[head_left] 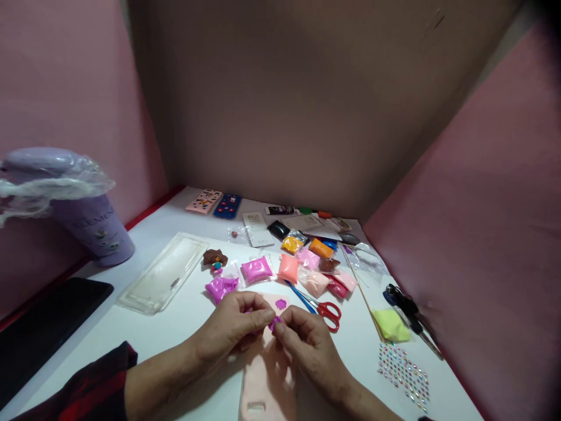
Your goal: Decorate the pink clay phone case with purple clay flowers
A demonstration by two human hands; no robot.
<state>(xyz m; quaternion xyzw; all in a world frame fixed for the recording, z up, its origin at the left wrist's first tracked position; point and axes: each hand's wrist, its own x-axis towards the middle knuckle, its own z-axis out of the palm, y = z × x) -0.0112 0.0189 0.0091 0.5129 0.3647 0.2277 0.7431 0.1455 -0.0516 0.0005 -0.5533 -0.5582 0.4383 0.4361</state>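
My left hand (234, 327) and my right hand (307, 345) meet over a pale pink phone case (267, 383) lying on the white table (175, 327). Both pinch one small piece of magenta clay (274, 322) between their fingertips. A small magenta clay flower (281, 304) sits on the case's far end, just beyond my fingers. An open bag of magenta clay (221, 287) lies just past my left hand.
Red-handled scissors (326, 310), several coloured clay packets (307, 263), a clear plastic tray (164, 272), a brown clay figure (214, 257), a rhinestone sheet (403, 371), a yellow-green lump (391, 324), tools (407, 313), a purple cup (94, 225), a black tablet (39, 330). Pink walls enclose the table.
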